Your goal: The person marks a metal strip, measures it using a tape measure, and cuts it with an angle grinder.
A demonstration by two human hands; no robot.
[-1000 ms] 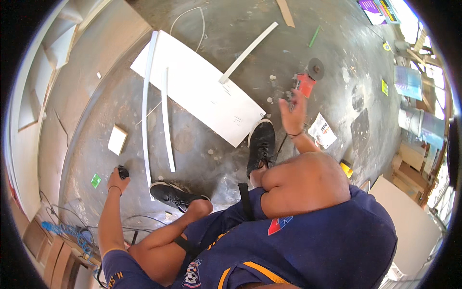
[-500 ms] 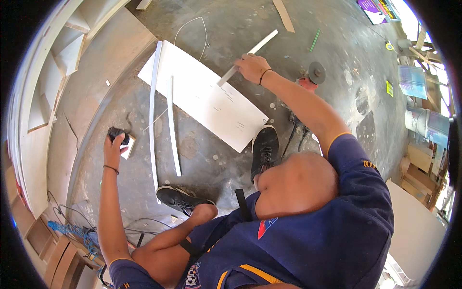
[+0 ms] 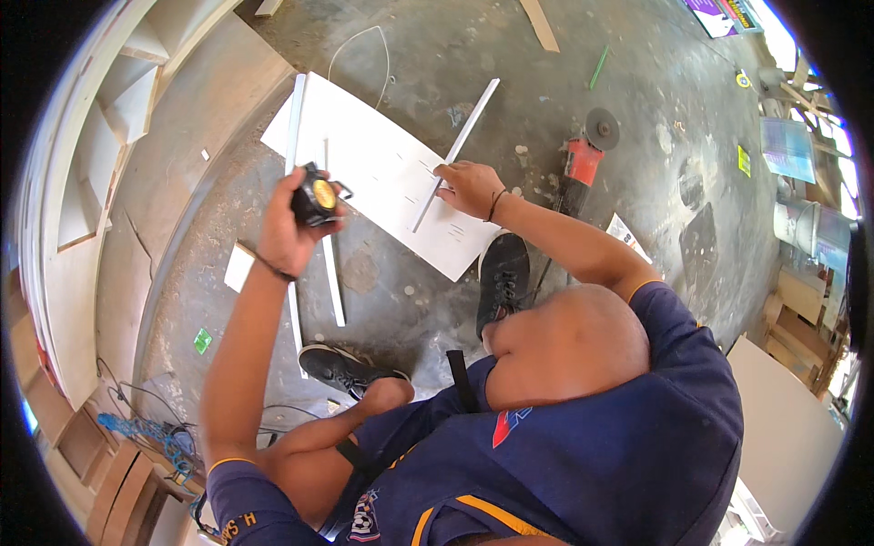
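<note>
My left hand point(image 3: 284, 223) is closed around a black tape measure point(image 3: 316, 198) with a yellow round label, held up above the floor. Between the fingers of my right hand point(image 3: 471, 188) is a thin white strip point(image 3: 469, 126), which slants across the right edge of a white board point(image 3: 373, 164). Short dark pencil marks dot the board, which lies flat on the floor. Two more white strips lie to the left: a long one point(image 3: 295, 118) partly over the board's left end, and a shorter one point(image 3: 333, 278) that my left hand partly hides.
A red angle grinder point(image 3: 583, 162) rests on the concrete floor right of the board. My black shoes point(image 3: 503, 282) stand at the board's near side. A small white block point(image 3: 239, 266) lies at left, near a wooden shelf unit point(image 3: 182, 118). Clear tubs point(image 3: 787, 150) stand far right.
My left hand has lifted the tape measure from beside the small block and brought it right, toward the board. My right hand has moved the strip down and slightly left, over the board.
</note>
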